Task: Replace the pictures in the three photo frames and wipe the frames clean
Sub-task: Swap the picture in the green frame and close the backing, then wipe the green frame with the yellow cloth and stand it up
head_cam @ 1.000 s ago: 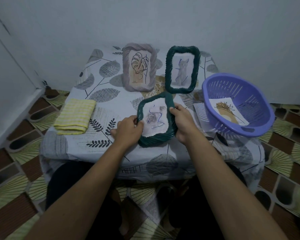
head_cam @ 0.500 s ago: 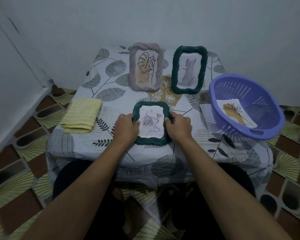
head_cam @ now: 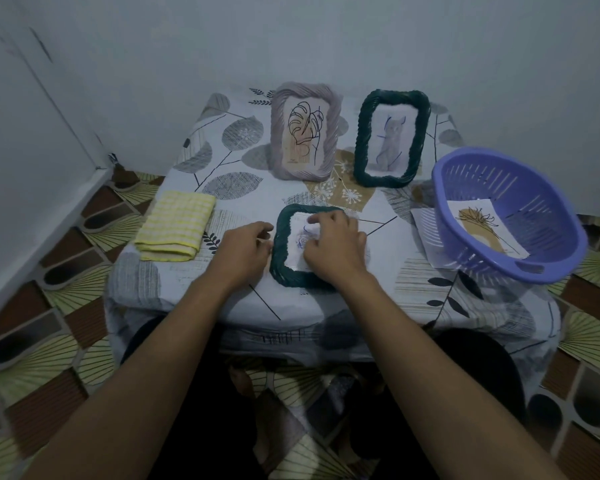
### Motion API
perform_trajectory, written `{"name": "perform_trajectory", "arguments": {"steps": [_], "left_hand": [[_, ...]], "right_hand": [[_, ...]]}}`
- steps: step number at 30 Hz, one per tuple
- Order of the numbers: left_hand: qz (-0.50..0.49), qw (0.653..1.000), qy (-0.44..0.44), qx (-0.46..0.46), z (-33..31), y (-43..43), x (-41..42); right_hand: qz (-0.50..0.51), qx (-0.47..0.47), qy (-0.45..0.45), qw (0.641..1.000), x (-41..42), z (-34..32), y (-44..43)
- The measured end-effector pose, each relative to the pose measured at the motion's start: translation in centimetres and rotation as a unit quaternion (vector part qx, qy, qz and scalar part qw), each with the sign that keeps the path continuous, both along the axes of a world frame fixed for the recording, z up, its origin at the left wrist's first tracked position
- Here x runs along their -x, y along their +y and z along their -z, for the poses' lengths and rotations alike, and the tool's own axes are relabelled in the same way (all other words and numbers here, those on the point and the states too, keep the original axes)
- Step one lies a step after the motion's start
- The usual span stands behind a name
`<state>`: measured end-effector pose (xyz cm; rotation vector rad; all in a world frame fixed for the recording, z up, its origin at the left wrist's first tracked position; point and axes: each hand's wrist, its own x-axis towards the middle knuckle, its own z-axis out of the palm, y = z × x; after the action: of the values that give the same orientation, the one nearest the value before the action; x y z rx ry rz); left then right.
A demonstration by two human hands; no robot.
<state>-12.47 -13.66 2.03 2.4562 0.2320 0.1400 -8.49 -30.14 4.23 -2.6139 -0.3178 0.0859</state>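
A small dark green woven frame [head_cam: 280,247] lies flat near the table's front edge, with a white picture [head_cam: 300,239] of blue scribbles in it. My left hand [head_cam: 245,249] rests against the frame's left side. My right hand [head_cam: 333,245] lies over the frame's right half, its fingertips bent onto the picture. At the back a grey-lilac frame [head_cam: 303,131] with a leaf drawing and a second dark green frame [head_cam: 392,138] with a cat drawing stand upright. A folded yellow checked cloth [head_cam: 175,230] lies at the left.
A purple slotted basket [head_cam: 506,216] sits tilted at the table's right edge with a picture [head_cam: 485,226] of a brown plant inside. A white paper [head_cam: 423,223] lies under its left side. The leaf-print tablecloth [head_cam: 222,157] covers a small table against the wall.
The small green frame was held tilted, then laid flat on the table. My right hand has moved from its right edge onto the picture; my left hand stays at the left edge.
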Motion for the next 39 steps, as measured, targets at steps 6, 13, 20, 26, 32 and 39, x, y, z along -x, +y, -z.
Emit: {"name": "perform_trajectory", "arguments": {"steps": [6,13,20,26,32,39], "left_hand": [[-0.053,0.996,-0.065,-0.040,-0.5,5.4,2.3],[-0.210,0.973,-0.032,-0.087,1.2,11.6,4.5],[-0.222,0.973,-0.013,-0.057,1.8,13.8,4.8],[-0.203,0.973,-0.104,0.027,1.6,13.7,5.6],[-0.187,0.958,-0.175,0.132,-0.5,12.0,5.3],[-0.030,0.981,-0.152,0.119,-3.5,10.5,5.0]], "right_hand": [[-0.119,-0.080,0.027,0.989,1.4,-0.3,5.4],[-0.185,-0.134,0.074,0.971,2.2,1.5,12.3],[-0.179,-0.116,0.062,0.975,2.3,3.0,16.5],[-0.168,-0.052,-0.008,0.984,1.7,3.0,16.1],[-0.139,-0.152,-0.051,0.977,1.4,0.8,14.2],[-0.119,-0.303,-0.016,0.945,0.7,-4.4,10.4]]}}
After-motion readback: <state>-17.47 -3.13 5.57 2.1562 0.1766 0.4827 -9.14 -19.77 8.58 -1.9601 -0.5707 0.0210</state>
